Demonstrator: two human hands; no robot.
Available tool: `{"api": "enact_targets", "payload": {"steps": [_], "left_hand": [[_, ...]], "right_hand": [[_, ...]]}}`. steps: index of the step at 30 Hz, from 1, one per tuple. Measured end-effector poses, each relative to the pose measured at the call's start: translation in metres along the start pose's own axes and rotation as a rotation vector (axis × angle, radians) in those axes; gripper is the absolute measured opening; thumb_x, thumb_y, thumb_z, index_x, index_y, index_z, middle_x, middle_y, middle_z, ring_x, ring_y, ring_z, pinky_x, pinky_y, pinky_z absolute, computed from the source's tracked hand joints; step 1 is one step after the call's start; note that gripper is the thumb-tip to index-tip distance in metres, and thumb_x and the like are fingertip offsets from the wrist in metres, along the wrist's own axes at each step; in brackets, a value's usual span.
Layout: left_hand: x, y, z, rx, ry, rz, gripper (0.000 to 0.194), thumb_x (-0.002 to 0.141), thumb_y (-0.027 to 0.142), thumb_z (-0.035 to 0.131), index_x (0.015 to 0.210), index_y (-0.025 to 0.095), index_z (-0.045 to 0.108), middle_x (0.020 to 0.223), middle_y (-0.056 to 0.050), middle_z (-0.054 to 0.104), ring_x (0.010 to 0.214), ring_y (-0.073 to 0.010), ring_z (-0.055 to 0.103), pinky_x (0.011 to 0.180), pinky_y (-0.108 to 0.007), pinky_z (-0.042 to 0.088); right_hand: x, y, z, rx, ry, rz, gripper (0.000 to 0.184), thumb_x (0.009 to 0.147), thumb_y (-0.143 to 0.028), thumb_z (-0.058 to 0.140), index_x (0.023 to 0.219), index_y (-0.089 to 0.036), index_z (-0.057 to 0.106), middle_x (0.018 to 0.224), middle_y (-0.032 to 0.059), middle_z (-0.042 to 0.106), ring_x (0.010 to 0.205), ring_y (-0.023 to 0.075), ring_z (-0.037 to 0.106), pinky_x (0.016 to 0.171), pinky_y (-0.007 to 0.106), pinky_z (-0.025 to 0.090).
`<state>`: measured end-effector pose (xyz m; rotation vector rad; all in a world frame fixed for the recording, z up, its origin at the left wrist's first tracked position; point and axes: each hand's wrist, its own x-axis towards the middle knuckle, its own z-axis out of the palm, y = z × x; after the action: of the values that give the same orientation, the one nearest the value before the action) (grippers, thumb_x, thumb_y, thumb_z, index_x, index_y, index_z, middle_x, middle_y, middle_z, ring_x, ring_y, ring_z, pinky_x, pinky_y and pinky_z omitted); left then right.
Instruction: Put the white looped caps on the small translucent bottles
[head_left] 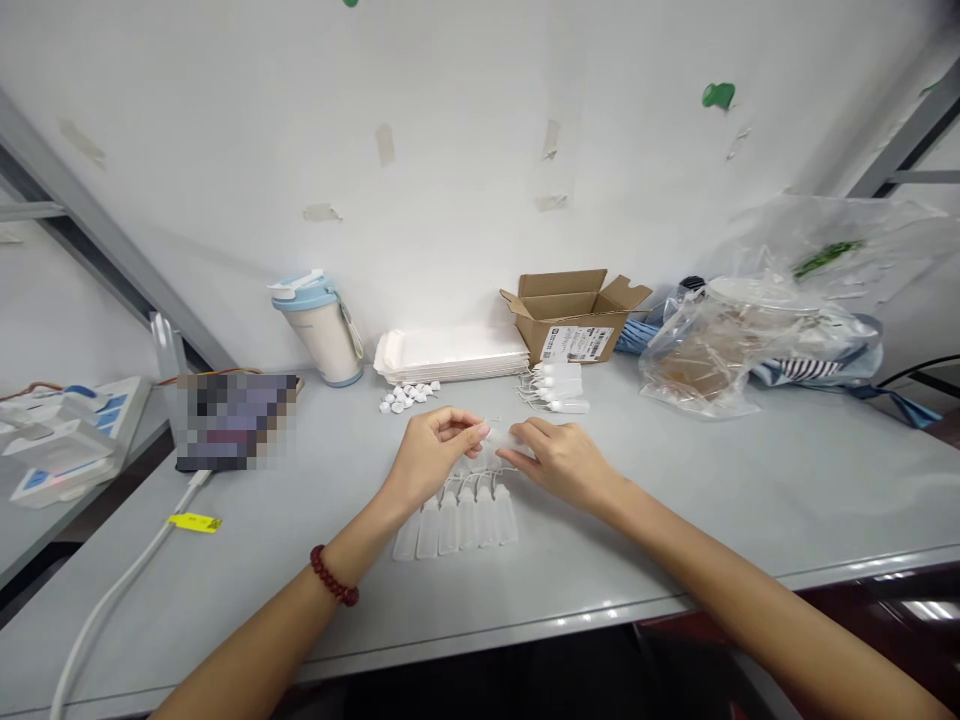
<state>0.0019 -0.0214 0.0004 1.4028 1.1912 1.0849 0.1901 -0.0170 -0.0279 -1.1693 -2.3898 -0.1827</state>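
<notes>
In the head view, the left hand (433,452) is pinching one end of a translucent bottle (499,437), the right hand (564,462) gripping the other, probably for steadiness; similar bottles (467,522) are lying aligned on the surface (765,475), seemingly for easy reach.

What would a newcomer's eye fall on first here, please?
Probably the left hand and right hand, mid-picture, which hold a translucent bottle between them. Just below them, a row of similar bottles lies on the grey table. Behind, near the white wall, an open cardboard box stands out.
</notes>
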Motion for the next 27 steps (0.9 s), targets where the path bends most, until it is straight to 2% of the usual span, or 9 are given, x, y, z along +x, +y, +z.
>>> {"api": "enact_targets", "payload": {"steps": [3, 6, 9, 13, 17, 22, 27], "left_hand": [[0.001, 0.0, -0.002, -0.054, 0.004, 0.008, 0.023, 0.068, 0.032, 0.073, 0.08, 0.014, 0.065, 0.073, -0.002, 0.067, 0.067, -0.0136, 0.063, 0.071, -0.029, 0.052], [-0.001, 0.001, -0.002, -0.093, 0.006, 0.057, 0.024, 0.068, 0.029, 0.073, 0.085, 0.014, 0.065, 0.082, -0.004, 0.068, 0.074, -0.0142, 0.063, 0.074, -0.03, 0.052], [-0.002, 0.002, -0.003, -0.116, -0.015, 0.09, 0.026, 0.068, 0.027, 0.073, 0.088, 0.014, 0.063, 0.092, -0.006, 0.068, 0.085, -0.0166, 0.062, 0.077, -0.03, 0.051], [-0.002, 0.005, -0.006, -0.138, -0.087, 0.102, 0.028, 0.071, 0.026, 0.071, 0.095, 0.016, 0.061, 0.1, -0.008, 0.068, 0.087, -0.0172, 0.062, 0.072, -0.028, 0.051], [-0.004, 0.009, -0.005, -0.094, -0.081, 0.132, 0.026, 0.075, 0.031, 0.067, 0.095, 0.015, 0.061, 0.102, -0.009, 0.067, 0.074, -0.0146, 0.06, 0.057, -0.025, 0.048], [-0.003, 0.01, -0.003, 0.047, 0.034, 0.148, 0.022, 0.072, 0.036, 0.068, 0.079, 0.015, 0.064, 0.072, -0.001, 0.063, 0.056, -0.0106, 0.053, 0.05, -0.023, 0.044], [-0.001, 0.005, -0.005, -0.036, -0.049, 0.218, 0.02, 0.074, 0.03, 0.067, 0.086, 0.016, 0.06, 0.093, -0.006, 0.066, 0.076, -0.0142, 0.057, 0.055, -0.023, 0.046]], "right_hand": [[0.0, -0.003, -0.001, 0.093, 0.028, 0.03, 0.03, 0.091, -0.036, 0.047, 0.079, -0.012, 0.061, 0.07, 0.0084, 0.064, 0.048, 0.0106, 0.047, 0.047, 0.024, 0.024], [0.001, -0.008, -0.004, 0.381, 0.032, 0.129, 0.029, 0.088, -0.038, 0.051, 0.077, -0.012, 0.059, 0.061, 0.0041, 0.06, 0.048, 0.0108, 0.051, 0.05, 0.023, 0.032], [0.003, -0.013, -0.01, 0.753, -0.051, 0.306, 0.031, 0.085, -0.043, 0.055, 0.073, -0.014, 0.056, 0.053, -0.0013, 0.056, 0.047, 0.0117, 0.057, 0.049, 0.022, 0.038], [0.007, -0.017, -0.016, 1.084, -0.16, 0.45, 0.036, 0.077, -0.05, 0.061, 0.077, -0.014, 0.056, 0.068, 0.0022, 0.063, 0.05, 0.0144, 0.064, 0.041, 0.02, 0.038], [0.007, -0.016, -0.016, 1.06, -0.099, 0.428, 0.035, 0.075, -0.049, 0.064, 0.079, -0.015, 0.056, 0.072, 0.0013, 0.062, 0.05, 0.0141, 0.065, 0.041, 0.02, 0.04], [0.005, -0.017, -0.012, 0.931, -0.014, 0.365, 0.03, 0.079, -0.046, 0.061, 0.081, -0.017, 0.053, 0.067, -0.001, 0.06, 0.047, 0.0134, 0.063, 0.041, 0.021, 0.04], [0.003, -0.017, -0.01, 0.857, 0.046, 0.327, 0.029, 0.082, -0.046, 0.057, 0.083, -0.018, 0.052, 0.065, -0.0014, 0.058, 0.046, 0.0143, 0.063, 0.042, 0.022, 0.041]]}}
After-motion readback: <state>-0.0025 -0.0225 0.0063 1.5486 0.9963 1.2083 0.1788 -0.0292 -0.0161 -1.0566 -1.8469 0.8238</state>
